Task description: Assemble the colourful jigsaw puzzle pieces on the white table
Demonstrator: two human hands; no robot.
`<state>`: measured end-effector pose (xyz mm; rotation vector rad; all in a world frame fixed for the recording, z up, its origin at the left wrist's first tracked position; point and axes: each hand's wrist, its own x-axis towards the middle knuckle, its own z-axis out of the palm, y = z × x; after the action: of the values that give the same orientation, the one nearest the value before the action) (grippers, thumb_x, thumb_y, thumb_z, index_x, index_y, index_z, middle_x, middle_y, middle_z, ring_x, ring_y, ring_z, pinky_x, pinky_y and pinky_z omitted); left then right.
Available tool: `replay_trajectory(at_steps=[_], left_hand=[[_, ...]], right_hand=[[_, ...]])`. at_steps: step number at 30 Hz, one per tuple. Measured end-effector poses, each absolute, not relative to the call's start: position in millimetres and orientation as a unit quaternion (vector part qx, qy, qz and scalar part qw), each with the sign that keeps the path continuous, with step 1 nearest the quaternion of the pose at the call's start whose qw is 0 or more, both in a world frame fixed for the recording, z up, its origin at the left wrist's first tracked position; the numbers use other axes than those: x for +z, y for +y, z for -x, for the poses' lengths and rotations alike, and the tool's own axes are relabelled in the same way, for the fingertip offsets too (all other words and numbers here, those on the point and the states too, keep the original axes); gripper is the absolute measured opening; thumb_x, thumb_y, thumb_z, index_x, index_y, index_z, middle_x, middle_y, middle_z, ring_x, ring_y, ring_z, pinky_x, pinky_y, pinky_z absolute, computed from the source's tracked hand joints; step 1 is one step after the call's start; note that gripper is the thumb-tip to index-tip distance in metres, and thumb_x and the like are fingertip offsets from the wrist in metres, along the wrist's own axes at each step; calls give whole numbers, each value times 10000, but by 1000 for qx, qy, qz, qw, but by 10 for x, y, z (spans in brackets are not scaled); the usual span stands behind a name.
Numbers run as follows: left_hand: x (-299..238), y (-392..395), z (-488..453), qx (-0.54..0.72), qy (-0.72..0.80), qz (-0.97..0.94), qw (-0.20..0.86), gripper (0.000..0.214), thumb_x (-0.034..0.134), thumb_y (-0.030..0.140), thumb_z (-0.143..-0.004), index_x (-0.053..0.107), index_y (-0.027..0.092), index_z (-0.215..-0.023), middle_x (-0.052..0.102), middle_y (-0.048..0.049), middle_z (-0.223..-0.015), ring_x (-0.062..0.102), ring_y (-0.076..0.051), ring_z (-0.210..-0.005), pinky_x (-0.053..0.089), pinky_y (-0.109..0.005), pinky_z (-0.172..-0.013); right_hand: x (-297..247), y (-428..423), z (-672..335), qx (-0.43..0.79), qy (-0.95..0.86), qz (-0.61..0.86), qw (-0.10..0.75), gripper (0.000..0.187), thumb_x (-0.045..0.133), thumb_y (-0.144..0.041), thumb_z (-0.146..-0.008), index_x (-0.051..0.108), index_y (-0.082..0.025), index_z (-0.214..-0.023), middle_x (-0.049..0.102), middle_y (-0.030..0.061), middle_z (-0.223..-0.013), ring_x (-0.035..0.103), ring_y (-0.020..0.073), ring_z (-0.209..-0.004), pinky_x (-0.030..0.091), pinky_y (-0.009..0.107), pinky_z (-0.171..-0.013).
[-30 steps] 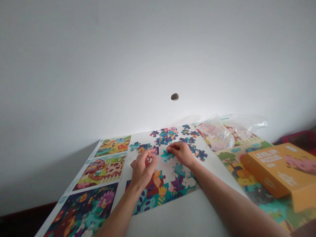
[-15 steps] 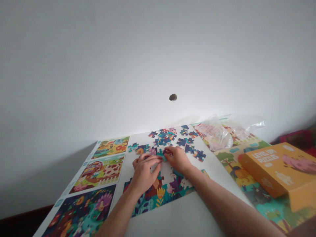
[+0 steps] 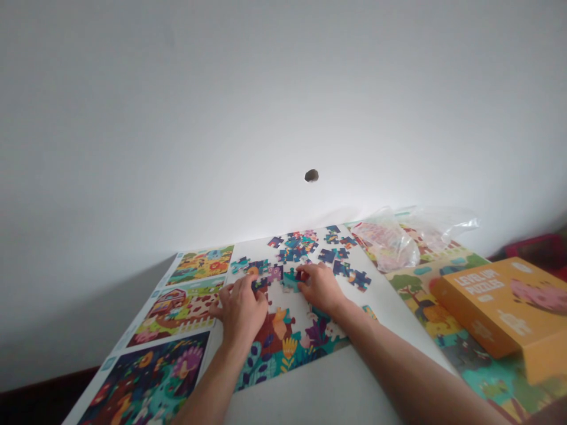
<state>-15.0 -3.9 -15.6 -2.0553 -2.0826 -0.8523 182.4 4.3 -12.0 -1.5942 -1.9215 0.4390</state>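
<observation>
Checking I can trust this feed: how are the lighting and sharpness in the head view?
Head view: the white wall takes the upper half, brightest at its foot, shadowed at lower left; the plastic bag shows glare; the jigsaw pieces stay fairly sharp, though small.

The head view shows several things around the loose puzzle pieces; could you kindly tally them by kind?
Picture panels on the left: 3
Level Up Puzzles box: 1
Clear plastic bag: 1
Illustrated sheet under the box: 1
Joined puzzle section: 1
Total: 7
</observation>
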Motion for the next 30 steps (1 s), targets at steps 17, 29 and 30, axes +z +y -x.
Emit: replay_trajectory(at_steps=[17, 29, 30], left_hand=[[-127, -41, 65, -202, -713, 671, 5, 335, 528, 244, -813, 658, 284, -1120, 580, -40, -1352, 473, -314, -1215, 342, -550, -983], [-153, -37, 101, -181, -705, 686, 3, 394, 500, 318, -856, 611, 264, -1231, 561, -40, -1384, 424, -378, -1234, 350, -608, -948], [-148, -37, 100, -188, -700, 689, 4, 365, 506, 308, -854, 635, 267, -1194, 579, -38, -1362, 435, -369, -1222, 359, -593, -945]], right_hand=[[-163, 52, -1829, 203, -698, 606, 322, 340, 680, -132, -724, 686, -224, -1051, 710, 6, -856, 622, 176, -846, 409, 246, -793], [-169, 52, -1823, 208, -698, 604, 323, 312, 682, -124, -721, 674, -225, -1016, 695, -6, -825, 609, 168, -802, 392, 247, -754], [-170, 51, -1823, 209, -698, 604, 323, 309, 681, -122, -721, 672, -224, -1013, 694, -5, -822, 609, 168, -800, 391, 248, -752]])
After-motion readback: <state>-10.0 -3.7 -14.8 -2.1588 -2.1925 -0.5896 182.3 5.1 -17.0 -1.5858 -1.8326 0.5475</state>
